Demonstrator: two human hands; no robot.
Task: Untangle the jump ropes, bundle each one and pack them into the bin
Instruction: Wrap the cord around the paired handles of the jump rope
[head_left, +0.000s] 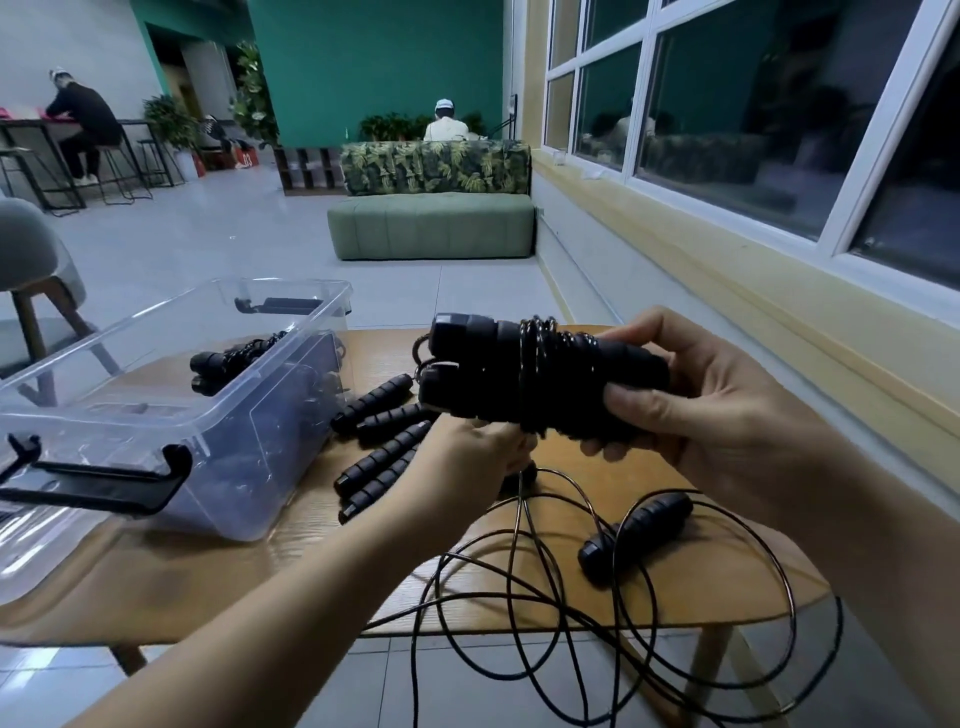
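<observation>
**While both hands hold the wound rope above the counter**

As I watch through the head camera, the bundled jump rope (545, 376) sits in the air over the middle of the counter (208, 571). Its two black handles lie side by side, with the cord coiled around their middle. My right hand (727, 410) grips the right end of the handles, thumb on top and fingers wrapped beneath. My left hand (467, 452) comes up from below and curls against the underside at the cord turns; its fingertips are hidden from me.

Under the bundle and to the left, four ribbed handles (384, 447) lie on the counter in a loose fan. Nearer me and to the right, a loose handle (636, 535) rests on the wood. Its loose cord (519, 597) sprawls in wide loops that spill over the near edge.

The clear bin (156, 415) stands on the left part of the counter, open, with black latches at its near and far ends. A second bundle (228, 358) lies inside it toward the far side.

Farther off, a green sofa (434, 223) stands on the tiled floor, a dark window (753, 104) runs along the right, and a chair (31, 260) shows at the left edge.
</observation>
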